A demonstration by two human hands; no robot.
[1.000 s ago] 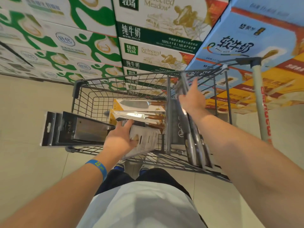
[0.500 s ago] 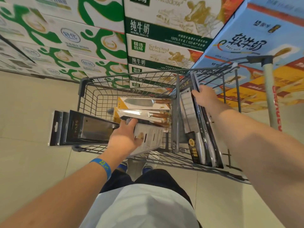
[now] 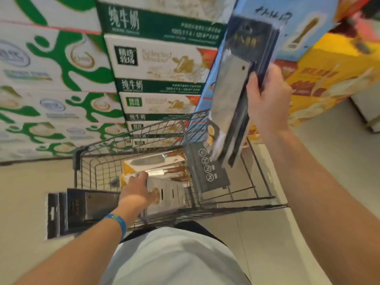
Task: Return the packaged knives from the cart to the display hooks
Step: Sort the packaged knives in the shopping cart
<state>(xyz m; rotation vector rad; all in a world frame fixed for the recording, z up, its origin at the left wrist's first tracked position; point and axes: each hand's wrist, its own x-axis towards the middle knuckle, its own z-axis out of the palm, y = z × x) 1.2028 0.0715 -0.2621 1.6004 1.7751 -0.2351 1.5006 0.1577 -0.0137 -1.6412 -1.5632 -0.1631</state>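
Head camera, looking down over a white shirt front, shows me both bare arms reaching out to a wire shopping cart (image 3: pixel 259 177) that fills the middle of the view. My right hand (image 3: pixel 267 99) sits at about 1 o'clock, well above the cart rim, with thumb and fingers clamped round the edge of a stack of packaged cleavers (image 3: pixel 232 95). These are dark cards with broad steel blades showing, held nearly upright, their lower ends hanging over the cart's right compartment. Just below them, at about 4 o'clock from centre, a dark flap with white round icons (image 3: pixel 207 169) leans inside the cart. My left hand (image 3: pixel 137 190), a blue wristband (image 3: pixel 117 222) on the wrist, is at about 8 o'clock, palm down inside the cart's left compartment. It lies across a pale-backed knife package (image 3: pixel 170 194), fingertips reaching a yellow card. I cannot tell whether it grips or merely rests there. Touching that hand's left side, dark knife packs (image 3: pixel 82 208) jut out past the cart's left wall toward 9 o'clock. Beyond the fingertips, toward 12 o'clock, lie wood-handled knives on yellow cards (image 3: pixel 156 161). Stacked milk cartons (image 3: pixel 154 62) rise behind the cart from 10 to 2 o'clock, blurred.
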